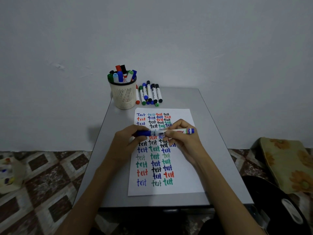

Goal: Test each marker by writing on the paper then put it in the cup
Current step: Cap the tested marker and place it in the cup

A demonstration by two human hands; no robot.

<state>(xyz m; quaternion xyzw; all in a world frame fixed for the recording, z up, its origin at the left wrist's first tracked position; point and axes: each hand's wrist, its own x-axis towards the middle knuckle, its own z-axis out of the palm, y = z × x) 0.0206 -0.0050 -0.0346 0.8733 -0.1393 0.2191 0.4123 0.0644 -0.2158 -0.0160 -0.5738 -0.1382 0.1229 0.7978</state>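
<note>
A blue marker point(179, 131) lies level above the paper point(183, 167), held between both hands. My left hand point(127, 141) grips its blue cap end. My right hand point(183, 138) pinches the white barrel. The paper is covered with rows of the word "test" in several colours. A cream mesh cup point(124, 95) stands at the table's far left, filled with several markers. Beside it on the right lies a row of several loose markers point(149, 94).
The small grey table point(220, 150) stands against a white wall. A patterned floor lies on both sides. A floral cushion point(288, 163) and a dark object sit at the right, a cloth with colour stains at the far left.
</note>
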